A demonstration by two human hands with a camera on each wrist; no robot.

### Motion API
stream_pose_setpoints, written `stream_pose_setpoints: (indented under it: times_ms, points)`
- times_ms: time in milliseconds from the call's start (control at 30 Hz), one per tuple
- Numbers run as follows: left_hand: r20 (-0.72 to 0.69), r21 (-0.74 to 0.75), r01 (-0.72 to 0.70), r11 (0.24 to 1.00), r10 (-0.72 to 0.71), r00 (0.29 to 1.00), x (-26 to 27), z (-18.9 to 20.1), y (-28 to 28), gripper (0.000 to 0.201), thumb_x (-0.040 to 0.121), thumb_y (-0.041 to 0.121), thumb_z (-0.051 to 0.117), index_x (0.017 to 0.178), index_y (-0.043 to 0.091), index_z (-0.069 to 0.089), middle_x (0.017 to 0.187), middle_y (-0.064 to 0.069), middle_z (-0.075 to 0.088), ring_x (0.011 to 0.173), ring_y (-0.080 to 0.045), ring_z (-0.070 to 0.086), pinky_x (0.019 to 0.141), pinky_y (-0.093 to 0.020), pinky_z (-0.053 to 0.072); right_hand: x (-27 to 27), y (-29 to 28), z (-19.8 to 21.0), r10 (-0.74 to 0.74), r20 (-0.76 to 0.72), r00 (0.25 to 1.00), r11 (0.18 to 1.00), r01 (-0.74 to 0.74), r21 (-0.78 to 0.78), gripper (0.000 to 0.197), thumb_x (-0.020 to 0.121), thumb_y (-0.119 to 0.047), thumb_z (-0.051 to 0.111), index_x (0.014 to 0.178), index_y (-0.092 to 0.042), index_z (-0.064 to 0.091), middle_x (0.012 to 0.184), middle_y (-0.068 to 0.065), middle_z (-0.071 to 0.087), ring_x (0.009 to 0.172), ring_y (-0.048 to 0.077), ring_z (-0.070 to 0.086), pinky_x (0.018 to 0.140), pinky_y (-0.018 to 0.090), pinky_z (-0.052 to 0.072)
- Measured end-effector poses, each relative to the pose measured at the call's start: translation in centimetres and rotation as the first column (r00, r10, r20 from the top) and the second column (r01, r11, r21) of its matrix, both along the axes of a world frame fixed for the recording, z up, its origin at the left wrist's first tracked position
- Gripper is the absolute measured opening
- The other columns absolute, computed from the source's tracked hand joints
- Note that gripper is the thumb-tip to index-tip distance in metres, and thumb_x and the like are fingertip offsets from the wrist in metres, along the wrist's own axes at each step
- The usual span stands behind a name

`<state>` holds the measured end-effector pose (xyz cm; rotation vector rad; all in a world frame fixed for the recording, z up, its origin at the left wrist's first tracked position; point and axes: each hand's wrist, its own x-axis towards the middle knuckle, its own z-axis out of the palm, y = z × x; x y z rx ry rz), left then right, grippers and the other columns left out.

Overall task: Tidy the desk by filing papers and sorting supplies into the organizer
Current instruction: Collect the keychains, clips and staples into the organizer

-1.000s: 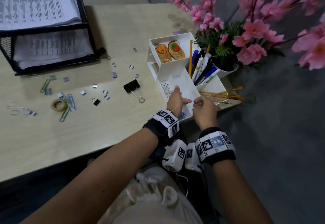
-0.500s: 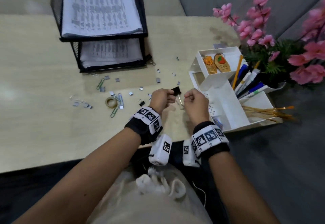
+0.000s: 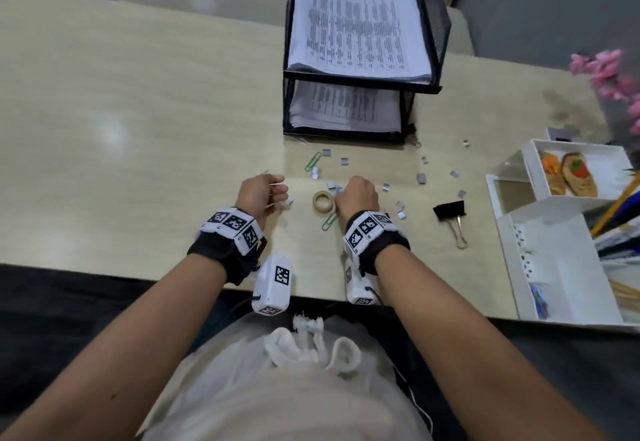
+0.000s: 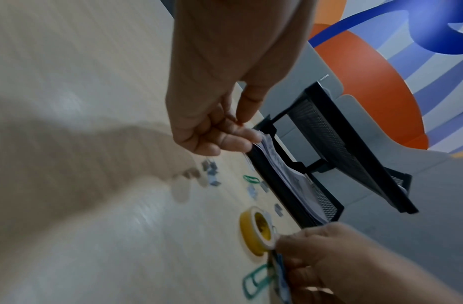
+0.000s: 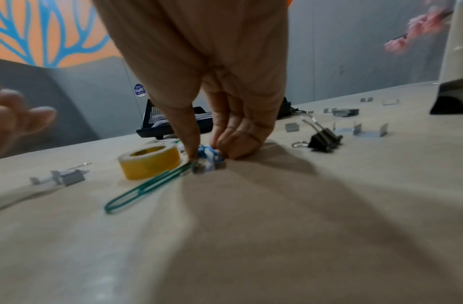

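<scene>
My right hand [image 3: 341, 191] [image 5: 205, 155] is down on the desk and pinches a small bunch of blue paper clips [image 5: 209, 157] beside a yellow tape roll [image 3: 323, 201] [image 5: 150, 161]. A green paper clip [image 3: 329, 221] [image 5: 144, 188] lies just under that hand. My left hand [image 3: 280, 194] [image 4: 239, 131] is curled a little to the left, and thin silver paper clips [image 3: 267, 173] stick out of its fist. The white organizer [image 3: 554, 267] stands at the right, apart from both hands. The black paper tray [image 3: 360, 104] holds printed sheets behind them.
A black binder clip [image 3: 449, 211] [image 5: 325, 137] lies to the right of my right hand. Several loose staple strips [image 3: 421, 178] and another green clip [image 3: 312, 161] are scattered in front of the tray. Pink flowers [image 3: 606, 73] stand at the far right.
Both hands have moved left from the organizer, past the black binder clip, to the scattered clips near the tape roll. The view has swung left with them.
</scene>
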<state>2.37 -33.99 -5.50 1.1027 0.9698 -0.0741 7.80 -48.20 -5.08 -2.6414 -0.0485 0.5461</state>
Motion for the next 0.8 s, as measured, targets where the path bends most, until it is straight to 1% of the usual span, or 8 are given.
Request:
stream_pose_setpoints:
  times_ms: [200, 300, 367, 433, 500, 600, 667, 800]
  points:
    - [0.013, -0.084, 0.021, 0.996, -0.02, 1.0, 0.0, -0.7, 1.3, 0.022, 0.092, 0.007, 0.034, 0.075, 0.015, 0.045, 0.041, 0.007, 0.04, 0.033, -0.006, 0.032, 0.041, -0.017, 0.02, -0.2, 0.6, -0.2, -0.013, -0.01, 1.0, 0.998, 0.012, -0.055, 0.018, 0.09, -0.004, 0.048, 0.104, 0.003, 0.056, 0.114, 0.025, 0.057, 0.109, 0.039, 0.055, 0.081, 0.039, 0.046]
    - [0.057, -0.099, 0.082, 0.992, -0.077, 0.995, 1.0, -0.4, 0.3, 0.022, 0.093, 0.01, 0.035, 0.076, 0.014, 0.049, 0.036, 0.008, 0.049, 0.028, -0.005, 0.042, 0.037, -0.014, 0.03, 0.0, 0.2, 0.5, -0.12, 0.032, 0.992, 0.989, 0.117, 0.09, 0.01, 0.086, 0.0, 0.05, 0.085, -0.009, 0.053, 0.1, 0.022, 0.061, 0.104, 0.036, 0.058, 0.079, 0.036, 0.047]
    - [0.083, -0.138, 0.153, 0.978, -0.143, 0.986, 1.5, 0.2, -0.8, 0.029, 0.097, 0.018, 0.033, 0.077, 0.013, 0.053, 0.043, 0.005, 0.06, 0.043, -0.006, 0.057, 0.044, -0.017, 0.042, 0.1, 0.2, 1.4, -0.168, 0.076, 0.983, 0.955, 0.143, 0.261, 0.009, 0.083, -0.001, 0.058, 0.082, -0.01, 0.06, 0.092, 0.014, 0.065, 0.097, 0.032, 0.06, 0.085, 0.033, 0.05]
    - [0.11, -0.251, 0.195, 0.948, -0.172, 0.979, 1.8, 0.5, -1.8, 0.038, 0.099, 0.028, 0.028, 0.077, 0.011, 0.054, 0.061, -0.003, 0.064, 0.061, -0.014, 0.059, 0.05, -0.019, 0.049, -0.3, 0.5, 2.9, -0.112, 0.078, 0.991, 0.915, 0.072, 0.396, 0.004, 0.08, -0.004, 0.066, 0.083, -0.005, 0.067, 0.071, 0.002, 0.06, 0.073, 0.017, 0.06, 0.069, 0.013, 0.048]
    - [0.117, -0.354, 0.174, 0.919, -0.141, 0.983, 2.1, 0.6, -2.5, 0.044, 0.1, 0.032, 0.026, 0.075, 0.008, 0.052, 0.058, -0.007, 0.06, 0.053, -0.016, 0.058, 0.043, -0.016, 0.049, -0.7, 0.8, 4.1, -0.046, 0.103, 0.994, 0.891, -0.006, 0.453, 0.005, 0.078, -0.006, 0.069, 0.082, -0.003, 0.069, 0.061, -0.006, 0.055, 0.058, 0.003, 0.05, 0.055, 0.003, 0.042]
    - [0.092, -0.383, 0.168, 0.908, -0.144, 0.985, 2.4, 0.0, -2.2, 0.041, 0.1, 0.026, 0.025, 0.066, 0.011, 0.043, 0.033, 0.002, 0.043, 0.024, -0.007, 0.038, 0.029, -0.008, 0.03, -1.0, 0.2, 3.5, 0.007, 0.178, 0.984, 0.938, -0.068, 0.34, 0.004, 0.08, -0.006, 0.066, 0.079, -0.004, 0.07, 0.076, 0.006, 0.068, 0.069, 0.011, 0.056, 0.075, 0.016, 0.051]
    - [0.052, -0.365, 0.154, 0.918, -0.146, 0.988, 2.3, -0.6, -1.4, 0.036, 0.099, 0.019, 0.025, 0.064, 0.015, 0.036, 0.028, 0.006, 0.032, 0.02, -0.005, 0.024, 0.025, -0.009, 0.017, -1.7, -0.6, 2.1, 0.125, 0.145, 0.982, 0.973, -0.15, 0.177, 0.012, 0.083, -0.003, 0.06, 0.081, -0.007, 0.071, 0.093, 0.011, 0.069, 0.087, 0.021, 0.06, 0.087, 0.033, 0.051]
    - [0.026, -0.352, 0.1, 0.931, -0.097, 0.995, 1.6, -1.1, 0.6, 0.031, 0.098, 0.009, 0.022, 0.071, 0.016, 0.035, 0.028, 0.008, 0.027, 0.019, -0.004, 0.021, 0.022, -0.01, 0.013, -3.4, -1.5, -0.1, 0.41, 0.105, 0.906, 0.91, -0.398, -0.116, 0.019, 0.088, -0.006, 0.055, 0.1, -0.015, 0.068, 0.11, 0.006, 0.059, 0.107, 0.027, 0.049, 0.091, 0.039, 0.044]
